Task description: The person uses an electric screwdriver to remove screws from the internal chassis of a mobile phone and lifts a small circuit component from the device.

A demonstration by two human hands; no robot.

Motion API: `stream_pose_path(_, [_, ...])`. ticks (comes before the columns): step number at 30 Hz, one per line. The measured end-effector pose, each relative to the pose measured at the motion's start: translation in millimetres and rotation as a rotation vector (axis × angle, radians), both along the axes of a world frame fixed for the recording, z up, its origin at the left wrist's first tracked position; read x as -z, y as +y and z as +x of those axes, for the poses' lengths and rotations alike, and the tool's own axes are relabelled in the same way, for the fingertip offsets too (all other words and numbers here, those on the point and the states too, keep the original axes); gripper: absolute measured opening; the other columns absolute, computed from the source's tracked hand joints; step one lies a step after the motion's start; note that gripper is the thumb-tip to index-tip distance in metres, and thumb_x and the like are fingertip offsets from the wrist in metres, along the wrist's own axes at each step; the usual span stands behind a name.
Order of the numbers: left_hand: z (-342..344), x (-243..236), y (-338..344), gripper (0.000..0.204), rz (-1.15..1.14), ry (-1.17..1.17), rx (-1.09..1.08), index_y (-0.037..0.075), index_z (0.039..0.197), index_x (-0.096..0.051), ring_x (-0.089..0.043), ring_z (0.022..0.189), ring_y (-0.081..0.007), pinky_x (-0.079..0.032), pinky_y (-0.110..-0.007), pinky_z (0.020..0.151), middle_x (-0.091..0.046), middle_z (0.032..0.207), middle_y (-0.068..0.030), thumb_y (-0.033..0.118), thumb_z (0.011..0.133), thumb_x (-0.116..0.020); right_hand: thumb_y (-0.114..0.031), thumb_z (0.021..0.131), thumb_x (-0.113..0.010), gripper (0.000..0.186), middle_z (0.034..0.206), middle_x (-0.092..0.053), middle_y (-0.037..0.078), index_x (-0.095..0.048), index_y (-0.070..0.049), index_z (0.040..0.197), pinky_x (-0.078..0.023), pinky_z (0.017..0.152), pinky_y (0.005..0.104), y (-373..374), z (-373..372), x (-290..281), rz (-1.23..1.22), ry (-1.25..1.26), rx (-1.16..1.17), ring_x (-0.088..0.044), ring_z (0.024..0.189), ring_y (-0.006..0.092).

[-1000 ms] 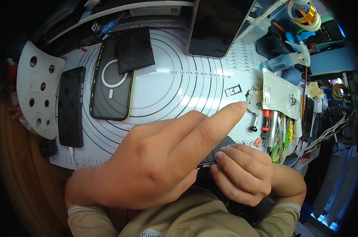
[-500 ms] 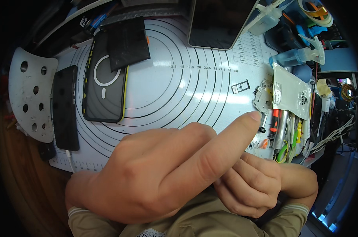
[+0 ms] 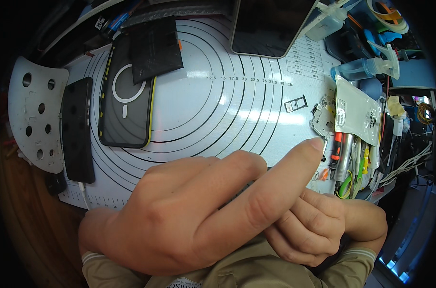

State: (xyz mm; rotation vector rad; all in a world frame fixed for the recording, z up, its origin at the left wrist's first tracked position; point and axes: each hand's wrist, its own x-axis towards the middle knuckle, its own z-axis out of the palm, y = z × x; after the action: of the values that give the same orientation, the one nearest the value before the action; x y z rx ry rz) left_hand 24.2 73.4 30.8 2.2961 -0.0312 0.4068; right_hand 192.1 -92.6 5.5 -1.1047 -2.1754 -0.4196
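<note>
Close below the head camera, my left hand (image 3: 198, 211) is held palm down. Its forefinger stretches out to the upper right and its other fingers are curled under. A thin dark sliver shows between its fingers, too little to name. Beneath and right of that forefinger, my right hand (image 3: 309, 225) is closed with its fingers bent inward, near the left hand's underside. Whatever the two hands grip is hidden behind the left hand. Beyond the forefinger's tip lie a phone's metal inner plate (image 3: 323, 117) and a small SIM tray (image 3: 295, 103).
A phone case (image 3: 126, 117) with a white ring lies left on the white mat (image 3: 194, 129), a black pouch (image 3: 155, 53) over its top. Beside it are a dark cabled slab (image 3: 77, 129) and a holed white panel (image 3: 37, 115). Right stand a silver packet (image 3: 357, 110), tools (image 3: 345, 156) and a bottle (image 3: 357, 69).
The view has shifted slightly. My left forefinger's tip sits a little farther right, and a dark sliver now shows between the left fingers. Both hands stay close together.
</note>
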Motion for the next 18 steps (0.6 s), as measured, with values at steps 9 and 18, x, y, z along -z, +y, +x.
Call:
stream_pose_path(9, [0.0, 1.6, -1.0, 0.078, 0.002, 0.001, -0.007, -0.01, 0.129, -0.049, -0.075, 0.077, -0.0292, -0.062, -0.033, 0.061, -0.067, 0.126, -0.0273, -0.01, 0.056, -0.077, -0.004, 0.079, -0.064, 0.008, 0.081, -0.069, 0.011, -0.071, 0.001, 0.077, -0.059, 0.064, 0.0317, -0.7, -0.7, 0.4, 0.004, 0.0, 0.0, -0.068, 0.073, 0.0225])
stream_pose_path(18, [0.1, 3.6, 0.1, 0.077, 0.016, -0.018, 0.006, -0.01, 0.128, -0.05, -0.075, 0.075, -0.0291, -0.061, -0.033, 0.059, -0.067, 0.125, -0.0279, -0.008, 0.056, -0.078, -0.006, 0.08, -0.063, 0.011, 0.081, -0.068, 0.011, -0.071, 0.001, 0.077, -0.059, 0.064, 0.0315, -1.1, -1.7, 1.8, 0.01, 0.006, 0.009, -0.068, 0.073, 0.0223])
